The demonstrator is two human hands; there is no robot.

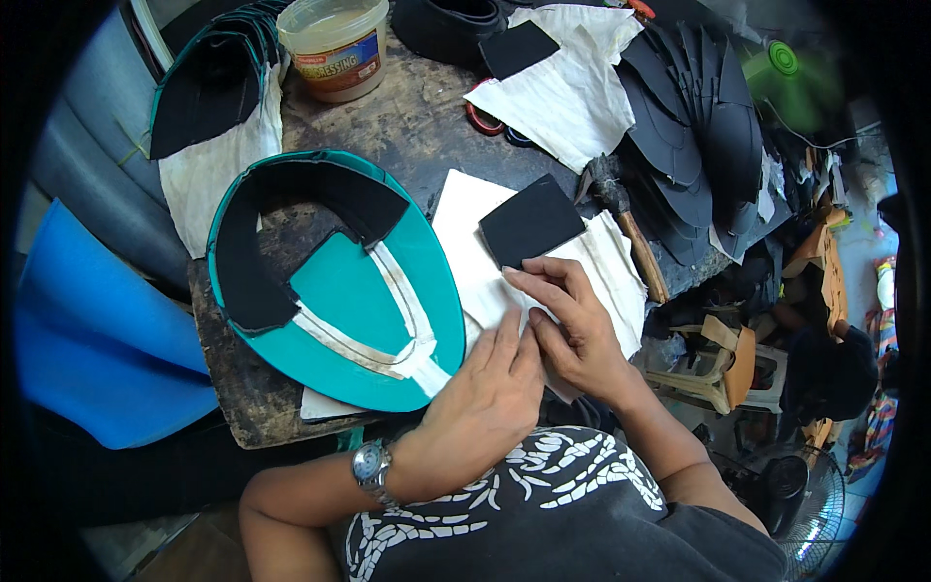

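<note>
Hands first: my left hand (485,393) lies flat, fingers together and stretched out, pressing down on the white lining sheet (465,228) without gripping anything. My right hand (572,325) sits just beside it, touching it at the fingers, its fingertips (514,279) spread and pushing on the same sheet right at the near edge of the black square patch (531,221). Neither hand closes around anything; both are open and bearing down.

The patch lies on the sheet just beyond my right fingertips, tilted like a diamond. To the left of my left hand is the teal oval board (388,301), carrying a black horseshoe-shaped upper piece (247,242) and a pale strip (378,339). Past my right hand, off the sheet's far corner, a hammer (621,209) lies on the worn worktable (407,116), and a fan of black cut pieces (689,126) sits beyond that. A tub of paste (335,44) stands well beyond my left hand (lid off, as far as I can tell).

As I judge it, the risk is the sheet creeping or wrinkling under uneven pressure, since the two hands push close together near one edge. If my right fingertips nudge the patch, it could skew off its place. The sheet also overlaps the teal board's rim, so a hard push there might crease it.
</note>
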